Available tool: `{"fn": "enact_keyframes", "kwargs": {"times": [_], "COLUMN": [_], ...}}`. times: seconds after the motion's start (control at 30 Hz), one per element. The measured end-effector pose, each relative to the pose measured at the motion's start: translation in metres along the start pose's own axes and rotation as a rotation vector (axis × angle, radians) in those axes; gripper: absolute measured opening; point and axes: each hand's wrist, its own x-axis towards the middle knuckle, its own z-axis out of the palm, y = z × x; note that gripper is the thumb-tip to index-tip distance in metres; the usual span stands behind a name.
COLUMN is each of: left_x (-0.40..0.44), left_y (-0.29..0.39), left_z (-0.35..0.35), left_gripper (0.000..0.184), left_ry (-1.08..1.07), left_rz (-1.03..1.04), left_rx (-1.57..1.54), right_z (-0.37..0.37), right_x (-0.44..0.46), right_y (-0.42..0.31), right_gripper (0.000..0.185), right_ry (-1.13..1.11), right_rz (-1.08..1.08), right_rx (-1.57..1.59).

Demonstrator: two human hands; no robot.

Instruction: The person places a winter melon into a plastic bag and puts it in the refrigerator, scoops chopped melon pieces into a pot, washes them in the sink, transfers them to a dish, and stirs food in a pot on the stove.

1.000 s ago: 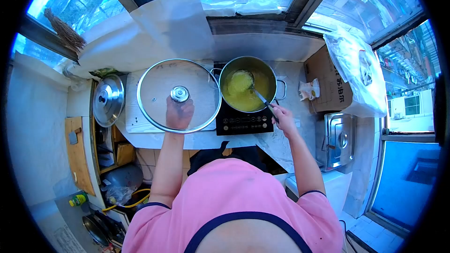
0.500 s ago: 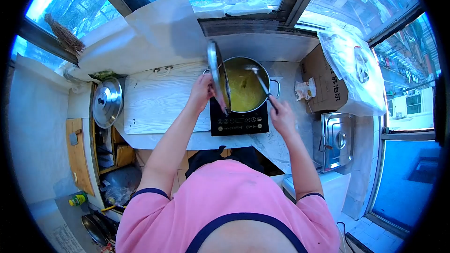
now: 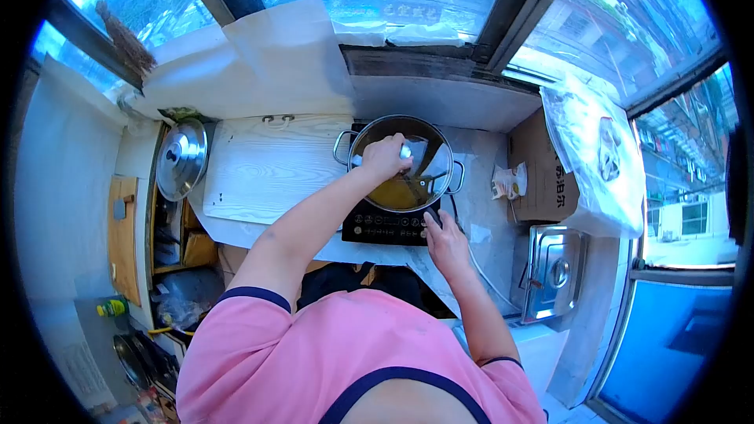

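Observation:
A glass lid (image 3: 428,159) lies over the steel pot (image 3: 341,147), and yellowish liquid shows through it. My left hand (image 3: 385,159) is closed around the lid's knob at the centre. Below the pot's right front rim, my right hand (image 3: 446,242) grips the black handle of the ladle (image 3: 434,213); the ladle's bowl cannot be made out under the lid. The pot stands on a black induction cooker (image 3: 385,224), whose button panel faces me.
Left of the pot lies a white wood-grain board (image 3: 275,169), with a metal lid (image 3: 182,160) beyond it. To the right are a small white packet (image 3: 510,181), a cardboard box (image 3: 542,177) under plastic, and a lidded steel container (image 3: 556,273).
The glass lid has moved from upright beside the pot to flat over it, carried by my left hand. My right hand has moved down and left with the ladle handle.

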Motion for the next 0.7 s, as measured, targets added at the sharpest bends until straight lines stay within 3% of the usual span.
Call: {"fn": "enact_keyframes", "kwargs": {"times": [0.23,0.3,0.37,0.43,0.5,0.7], "left_x": [0.003,0.003,-0.001,-0.014,-0.035,-0.173], "left_y": [0.002,0.011,0.011,0.008,0.01,-0.024], "left_z": [0.004,-0.001,-0.007,0.0,-0.013,0.002], "left_gripper": [0.045,0.047,0.051,0.054,0.054,0.034], "left_ry": [0.052,-0.029,-0.088,0.035,0.083,0.269], "left_rz": [-0.043,-0.109,-0.089,-0.091,-0.161,-0.037], "left_rx": [0.025,0.013,0.009,-0.012,-0.136,-0.312], "right_z": [0.007,0.002,-0.016,-0.016,-0.025,-0.002], "right_x": [-0.001,0.001,0.007,0.005,0.002,-0.012], "right_y": [0.011,0.008,-0.007,-0.004,-0.016,-0.057], "right_gripper": [0.033,0.034,0.036,0.036,0.035,0.018], "right_ry": [0.014,0.02,-0.023,0.08,0.044,0.055], "right_rz": [-0.033,-0.092,0.018,-0.046,0.024,-0.356], "right_rx": [0.082,0.088,-0.018,-0.009,0.016,0.12]}}
